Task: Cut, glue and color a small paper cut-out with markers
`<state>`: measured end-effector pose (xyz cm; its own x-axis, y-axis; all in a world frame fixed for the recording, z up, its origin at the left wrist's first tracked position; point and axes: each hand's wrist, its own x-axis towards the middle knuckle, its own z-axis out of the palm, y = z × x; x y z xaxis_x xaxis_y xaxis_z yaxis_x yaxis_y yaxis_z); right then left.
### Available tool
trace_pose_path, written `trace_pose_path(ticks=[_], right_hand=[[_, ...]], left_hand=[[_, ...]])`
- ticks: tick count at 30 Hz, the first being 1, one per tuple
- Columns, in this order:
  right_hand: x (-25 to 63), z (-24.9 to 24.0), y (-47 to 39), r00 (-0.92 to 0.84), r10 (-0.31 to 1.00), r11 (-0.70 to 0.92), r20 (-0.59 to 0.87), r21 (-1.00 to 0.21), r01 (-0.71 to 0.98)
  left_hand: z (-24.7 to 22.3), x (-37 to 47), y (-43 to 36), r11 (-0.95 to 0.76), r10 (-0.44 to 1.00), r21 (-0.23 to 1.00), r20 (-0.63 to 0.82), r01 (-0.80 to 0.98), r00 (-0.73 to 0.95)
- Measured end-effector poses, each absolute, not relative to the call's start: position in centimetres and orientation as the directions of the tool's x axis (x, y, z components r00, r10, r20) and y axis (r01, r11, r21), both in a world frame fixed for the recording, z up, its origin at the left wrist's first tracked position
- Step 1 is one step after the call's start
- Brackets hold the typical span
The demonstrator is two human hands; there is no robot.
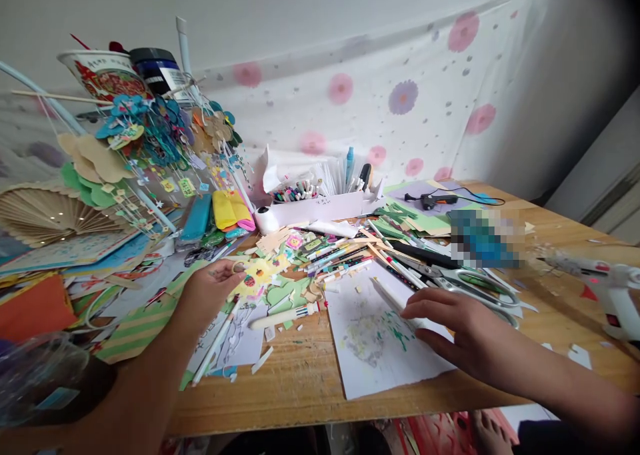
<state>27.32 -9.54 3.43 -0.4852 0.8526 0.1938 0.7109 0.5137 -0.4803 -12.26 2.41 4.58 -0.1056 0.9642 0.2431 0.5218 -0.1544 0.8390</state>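
Note:
My left hand is closed in a pinch on the left end of a yellow paper cutout with small red and coloured decorations. The cutout is over a heap of paper scraps. My right hand reaches over a white sheet smudged with grey and green. Its fingers curve round the near end of a white marker, whose tip points away to the left. Close beyond that hand lie large scissors. A thick white multicolour pen rests between my hands.
A white box of pens stands at the back. Hanging paper ornaments crowd the left, above a folded fan. A white glue gun stands at right, a black one farther back. A clear plastic container is at front left.

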Motion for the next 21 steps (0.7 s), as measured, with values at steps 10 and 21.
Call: trace_pose_path(ticks=[10, 21], right_hand=[[26.5, 3.7, -9.8, -0.492, 0.827, 0.55, 0.272, -0.575, 0.606], [22.2, 2.5, -9.7, -0.375, 0.924, 0.051, 0.073, -0.996, -0.068]], left_hand=[[7.4, -9.5, -2.5, -0.8, 0.599, 0.475, 0.645, 0.365, 0.474], [3.7, -0.8, -3.8, -0.476, 0.673, 0.874, 0.435, -0.099, 0.598]])
